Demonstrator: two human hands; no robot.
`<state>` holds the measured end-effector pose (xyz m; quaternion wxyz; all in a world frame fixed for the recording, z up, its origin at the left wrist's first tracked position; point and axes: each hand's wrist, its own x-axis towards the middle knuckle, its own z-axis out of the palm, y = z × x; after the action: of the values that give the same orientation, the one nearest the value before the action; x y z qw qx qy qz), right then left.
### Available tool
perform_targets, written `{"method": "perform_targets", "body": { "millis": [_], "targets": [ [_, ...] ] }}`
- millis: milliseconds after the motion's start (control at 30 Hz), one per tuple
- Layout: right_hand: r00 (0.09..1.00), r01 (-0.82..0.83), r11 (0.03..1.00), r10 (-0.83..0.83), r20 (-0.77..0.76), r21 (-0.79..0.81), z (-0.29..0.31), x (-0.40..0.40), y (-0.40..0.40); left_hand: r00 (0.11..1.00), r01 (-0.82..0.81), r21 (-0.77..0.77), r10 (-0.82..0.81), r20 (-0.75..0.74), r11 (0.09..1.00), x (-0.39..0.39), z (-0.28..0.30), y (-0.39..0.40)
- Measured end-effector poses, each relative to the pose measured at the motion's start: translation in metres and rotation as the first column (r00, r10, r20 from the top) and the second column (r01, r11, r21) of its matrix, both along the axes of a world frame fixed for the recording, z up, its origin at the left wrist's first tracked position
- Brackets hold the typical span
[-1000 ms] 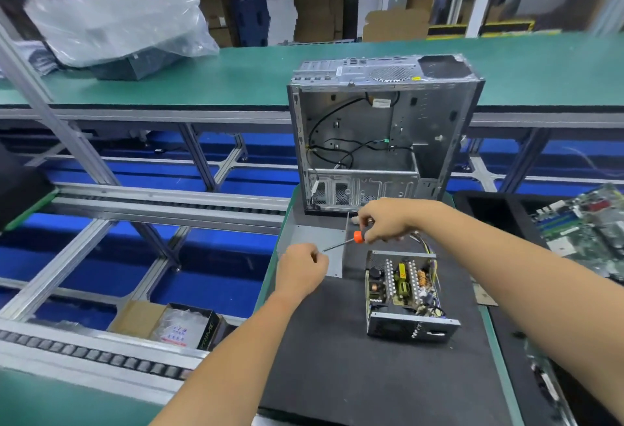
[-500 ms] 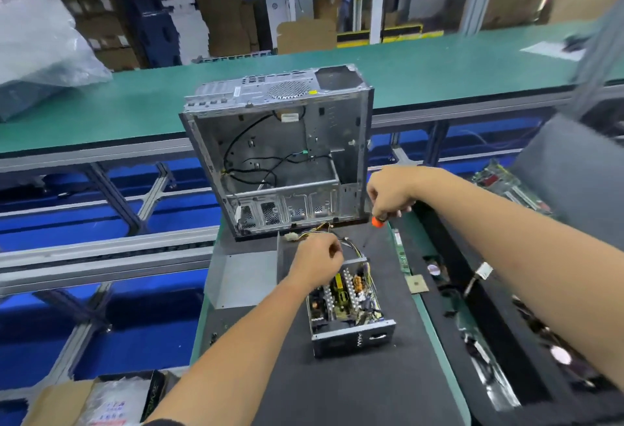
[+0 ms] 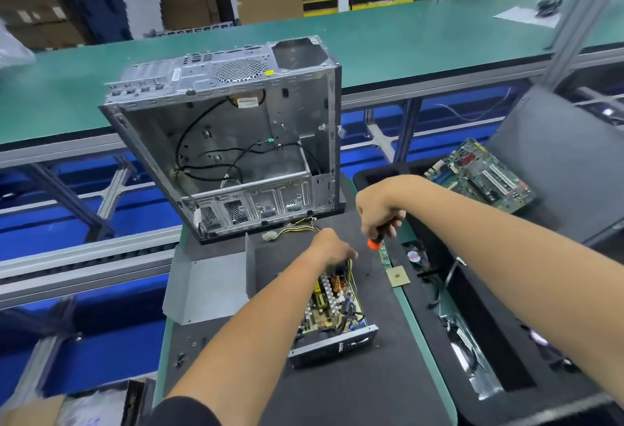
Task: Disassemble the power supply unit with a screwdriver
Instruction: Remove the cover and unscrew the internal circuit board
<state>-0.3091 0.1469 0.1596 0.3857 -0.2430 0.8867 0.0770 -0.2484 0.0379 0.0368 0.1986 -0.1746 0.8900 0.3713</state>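
The power supply unit (image 3: pixel 332 321) lies on the black mat with its cover off, its circuit board and coils exposed. My left hand (image 3: pixel 329 248) reaches into its far end among the yellow wires; what its fingers do there is hidden. My right hand (image 3: pixel 380 211) grips the screwdriver (image 3: pixel 376 239) by its black and orange handle, tip pointing down, just right of the unit's far end. The removed grey metal cover (image 3: pixel 209 285) lies to the left of the unit.
An empty computer case (image 3: pixel 236 141) stands open behind the unit. A loose chip (image 3: pixel 398 276) sits on the mat's right edge. Right of it, a black tray (image 3: pixel 479 341) holds a fan and cables, with a motherboard (image 3: pixel 483 177) farther back.
My view has swung right and closer. My left hand went from the cover to the unit's far end. My right hand carried the screwdriver to the right, its tip turned downward.
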Motion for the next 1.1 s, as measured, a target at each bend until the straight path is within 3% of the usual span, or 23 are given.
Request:
{"method": "perform_targets", "body": {
  "millis": [133, 400, 733, 867, 1033, 1100],
  "targets": [
    [0.998, -0.001, 0.998, -0.003, 0.060, 0.066, -0.008, -0.002, 0.002, 0.999, 0.030, 0.037, -0.029, -0.032, 0.999, -0.001, 0.000, 0.007],
    [0.996, -0.014, 0.995, 0.006, 0.084, 0.096, -0.008, -0.004, 0.006, 0.995, 0.078, 0.325, -0.055, -0.078, 0.942, 0.009, -0.002, -0.001],
    [0.996, -0.014, 0.995, 0.005, 0.091, 0.097, -0.006, 0.004, 0.006, 0.979, 0.037, 0.510, 0.071, -0.190, 0.859, 0.020, -0.006, -0.007],
    [0.997, -0.010, 0.998, 0.006, 0.076, 0.059, -0.003, 0.004, 0.005, 0.947, 0.026, 0.495, 0.137, -0.292, 0.869, 0.026, -0.004, -0.004],
    [1.000, -0.001, 0.999, 0.002, 0.030, -0.032, -0.002, 0.001, -0.001, 0.872, -0.181, 0.395, 0.332, -0.359, 0.901, 0.033, -0.006, 0.002],
    [1.000, -0.006, 0.999, 0.006, 0.014, -0.035, -0.003, 0.001, -0.003, 0.875, -0.167, 0.374, 0.312, -0.370, 0.912, 0.037, -0.006, 0.000]
  ]
}}
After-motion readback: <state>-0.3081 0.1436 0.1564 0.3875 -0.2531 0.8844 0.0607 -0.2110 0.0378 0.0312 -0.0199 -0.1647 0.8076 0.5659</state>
